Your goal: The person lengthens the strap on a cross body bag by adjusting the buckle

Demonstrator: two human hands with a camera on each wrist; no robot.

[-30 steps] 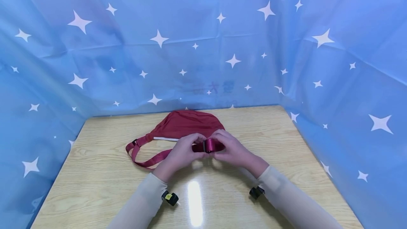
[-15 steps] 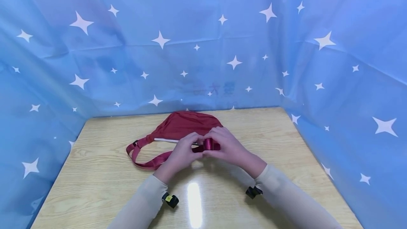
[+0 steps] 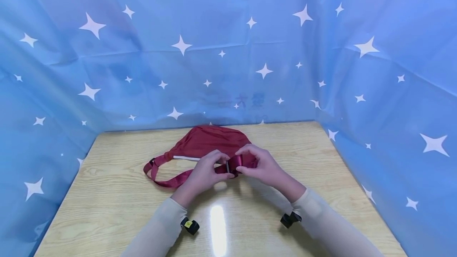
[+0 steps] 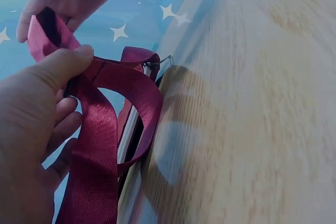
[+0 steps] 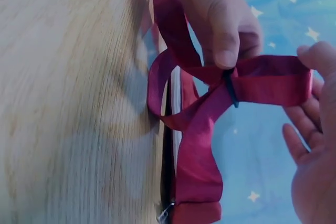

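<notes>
A dark red waist bag (image 3: 214, 140) lies at the back of the table, its webbing strap (image 3: 173, 181) looping out on the left and coming forward to both hands. My left hand (image 3: 205, 171) pinches the strap beside a black slider buckle (image 5: 230, 90), thumb on top. From the slider, a doubled strap loop (image 5: 273, 82) sticks out toward my right hand (image 3: 264, 167). That hand holds the loop's end between thumb and fingertips. In the left wrist view the slider is mostly hidden behind the left thumb (image 4: 68, 66).
A white-edged zipper (image 3: 185, 157) runs along the bag's front, with a metal zipper pull (image 5: 165, 212) at one end. Another black buckle (image 3: 151, 161) sits on the strap at left. The wooden table (image 3: 107, 209) meets a blue star-printed curtain (image 3: 214, 62) at the back and sides.
My right hand first moved left over the strap loop, close to the left fingers. Now it has drawn back right, and the slider and loop show again. The bag has stayed in place.
</notes>
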